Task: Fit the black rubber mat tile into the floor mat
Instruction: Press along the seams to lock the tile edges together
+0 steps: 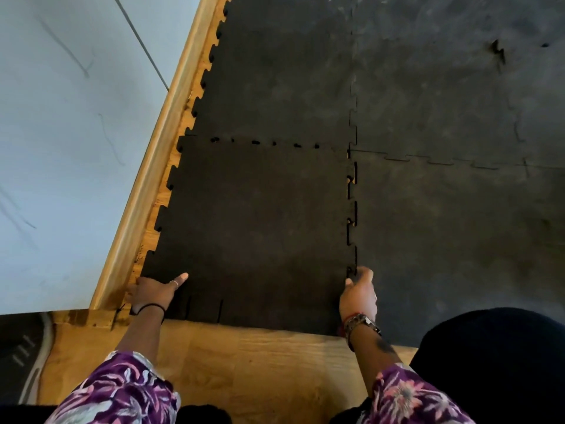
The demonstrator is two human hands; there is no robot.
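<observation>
A black rubber mat tile (256,228) with jigsaw edges lies in the near left corner of the black floor mat (443,117). Its far edge and right edge sit against the neighbouring tiles, with small gaps showing along both seams. My left hand (153,293) grips the tile's near left corner, thumb stretched on top. My right hand (357,293) holds the near right corner, where the tile's teeth meet the tile to the right. Both wrists wear bands, and flowered purple sleeves cover my forearms.
A wooden skirting board (159,154) and a pale wall (61,133) run along the left of the mat. Bare wooden floor (260,368) lies in front of the tile. A dark rounded shape (495,362) fills the lower right corner.
</observation>
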